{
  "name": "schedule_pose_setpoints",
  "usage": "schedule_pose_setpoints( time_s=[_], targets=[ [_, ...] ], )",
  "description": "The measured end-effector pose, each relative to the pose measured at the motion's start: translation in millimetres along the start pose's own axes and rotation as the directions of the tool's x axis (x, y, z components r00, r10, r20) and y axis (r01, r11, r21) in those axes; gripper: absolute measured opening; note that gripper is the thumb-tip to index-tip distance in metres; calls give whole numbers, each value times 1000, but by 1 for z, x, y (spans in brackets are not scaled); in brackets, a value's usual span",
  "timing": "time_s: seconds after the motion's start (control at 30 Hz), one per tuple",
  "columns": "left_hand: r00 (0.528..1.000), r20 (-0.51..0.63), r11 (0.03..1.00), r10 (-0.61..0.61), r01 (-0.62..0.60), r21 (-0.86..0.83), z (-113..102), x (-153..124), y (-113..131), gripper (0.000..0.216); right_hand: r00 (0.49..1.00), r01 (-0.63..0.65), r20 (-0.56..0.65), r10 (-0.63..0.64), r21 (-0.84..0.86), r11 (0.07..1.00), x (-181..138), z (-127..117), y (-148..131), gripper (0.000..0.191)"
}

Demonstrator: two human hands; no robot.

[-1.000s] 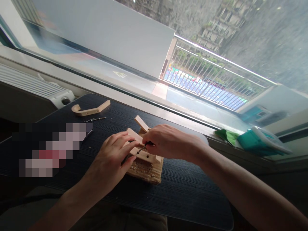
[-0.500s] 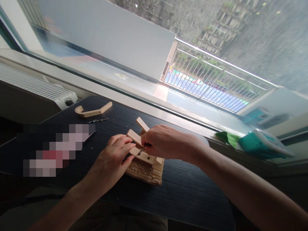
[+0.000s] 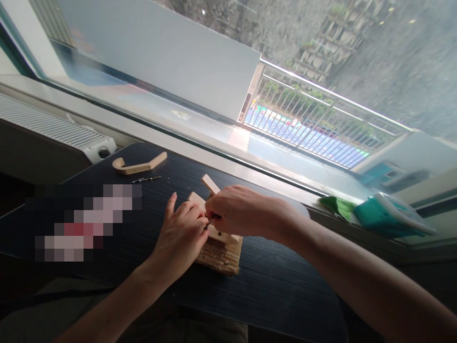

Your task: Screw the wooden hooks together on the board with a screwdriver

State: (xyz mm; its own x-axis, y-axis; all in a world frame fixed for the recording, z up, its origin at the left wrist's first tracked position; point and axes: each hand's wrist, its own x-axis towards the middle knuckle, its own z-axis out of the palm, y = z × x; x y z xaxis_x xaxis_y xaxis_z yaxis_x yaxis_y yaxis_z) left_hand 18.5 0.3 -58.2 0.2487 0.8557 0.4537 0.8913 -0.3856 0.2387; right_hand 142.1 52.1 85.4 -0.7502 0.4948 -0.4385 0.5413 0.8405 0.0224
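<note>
1. A person's right hand (image 3: 232,209) works over a counter (image 3: 278,281), its grip clamped on a slim tool (image 3: 210,223) angled down toward a pale wooden piece (image 3: 227,236).
2. The left hand (image 3: 183,228) bends its fingers over the piece, beside the tool's tip; whether that grip is closed on anything cannot be told.
3. The piece sits on a hole-dotted block (image 3: 223,262), nearer the counter's right edge than its left.
4. A curved wooden hook (image 3: 139,167) lies near the far left corner.
</note>
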Motion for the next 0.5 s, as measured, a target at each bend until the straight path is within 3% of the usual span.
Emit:
schedule_pose_setpoints(
  time_s=[0.2,0.37,0.5],
  targets=[
    [999,17,999,-42,42,21,5,1,3,12,999,10,-38,-9,23,1000,1,2,2,17],
    [999,19,999,-34,34,0,5,2,2,12,999,-26,30,26,0,1000,1,-3,3,12],
    [999,20,999,-33,32,4,7,2,2,12,998,-60,-28,59,-34,998,2,-1,2,14]
  ],
)
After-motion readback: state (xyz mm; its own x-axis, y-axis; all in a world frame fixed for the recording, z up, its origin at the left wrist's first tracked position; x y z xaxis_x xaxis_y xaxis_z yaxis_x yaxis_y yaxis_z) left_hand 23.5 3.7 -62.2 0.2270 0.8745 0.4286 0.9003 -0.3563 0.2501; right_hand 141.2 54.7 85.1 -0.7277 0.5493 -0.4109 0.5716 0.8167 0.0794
